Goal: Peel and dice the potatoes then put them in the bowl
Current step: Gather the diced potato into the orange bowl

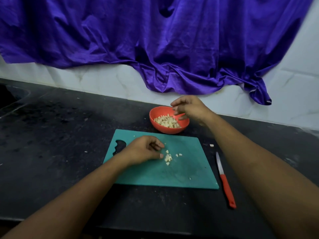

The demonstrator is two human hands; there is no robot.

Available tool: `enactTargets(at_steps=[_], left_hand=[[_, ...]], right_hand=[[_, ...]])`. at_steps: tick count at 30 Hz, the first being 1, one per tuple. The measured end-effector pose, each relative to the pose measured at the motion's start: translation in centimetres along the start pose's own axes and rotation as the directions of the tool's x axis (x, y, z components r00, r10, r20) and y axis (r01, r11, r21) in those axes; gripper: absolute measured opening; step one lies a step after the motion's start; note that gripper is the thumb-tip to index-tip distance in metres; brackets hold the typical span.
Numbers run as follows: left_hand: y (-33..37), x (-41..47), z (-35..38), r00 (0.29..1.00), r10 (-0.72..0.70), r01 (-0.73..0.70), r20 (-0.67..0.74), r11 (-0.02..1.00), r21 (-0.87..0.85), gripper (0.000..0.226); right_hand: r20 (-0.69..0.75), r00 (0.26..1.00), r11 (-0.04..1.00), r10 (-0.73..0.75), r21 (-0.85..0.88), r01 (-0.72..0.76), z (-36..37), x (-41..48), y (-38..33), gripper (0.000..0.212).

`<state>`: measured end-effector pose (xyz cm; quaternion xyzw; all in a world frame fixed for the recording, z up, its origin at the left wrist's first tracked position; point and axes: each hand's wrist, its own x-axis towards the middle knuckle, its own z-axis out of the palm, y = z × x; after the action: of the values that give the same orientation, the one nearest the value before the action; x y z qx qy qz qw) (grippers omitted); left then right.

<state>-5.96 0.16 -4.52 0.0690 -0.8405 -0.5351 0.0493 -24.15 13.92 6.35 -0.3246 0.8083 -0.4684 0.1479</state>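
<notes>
**Last potato dice on the board, most already in the bowl**

Nearest on the black counter (60, 152) lies a knife (226, 185) with a red handle. It sits just right of the teal cutting board (155, 175), apart from it, with its blade pointing away from the person.

The left hand (145, 150) rests on the board's middle. Its fingers are curled in towards the palm and its thumb tip is just beside a small heap of diced potato (168, 157). Whether the curled fingers hold any pieces cannot be told. A few single cubes lie scattered on the board around the heap, and one stray piece (211, 145) sits on the counter off the board's far right corner.

Just beyond the board's far edge stands the orange bowl (155, 118), holding a mound of potato cubes (166, 121). The right hand (188, 107) hangs over the bowl's right rim, its fingers loosely bent and pointing down, with nothing visible between them.

Behind the counter rises a pale tiled wall (103, 80), and a creased purple cloth (155, 40) hangs across its upper part.
</notes>
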Motion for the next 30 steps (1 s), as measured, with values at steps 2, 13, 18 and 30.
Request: enactTargets(at_steps=[2,13,18,30], left_hand=[[0.7,-0.2,0.1,0.999,-0.017,0.013,0.050,0.997,0.078,0.045],[4.4,2.7,1.3,0.988,-0.116,0.044,0.101,0.843,0.536,0.043],[4.2,1.9,1.9,0.995,-0.085,0.061,0.042,0.911,0.407,0.030],[5.8,2.5,1.8,0.969,-0.242,0.202,0.044,0.883,0.423,0.024]], right_hand=[[0.074,0.997,0.999,0.020,-0.027,-0.018,-0.5,-2.4,0.3,0.025],[0.110,0.974,0.858,0.199,-0.499,-0.119,2.5,-9.5,6.1,0.030],[0.120,0.969,0.905,0.215,-0.398,-0.151,4.6,-9.5,4.9,0.021],[0.039,0.937,0.817,0.347,-0.502,-0.282,6.2,-8.6,3.1,0.023]])
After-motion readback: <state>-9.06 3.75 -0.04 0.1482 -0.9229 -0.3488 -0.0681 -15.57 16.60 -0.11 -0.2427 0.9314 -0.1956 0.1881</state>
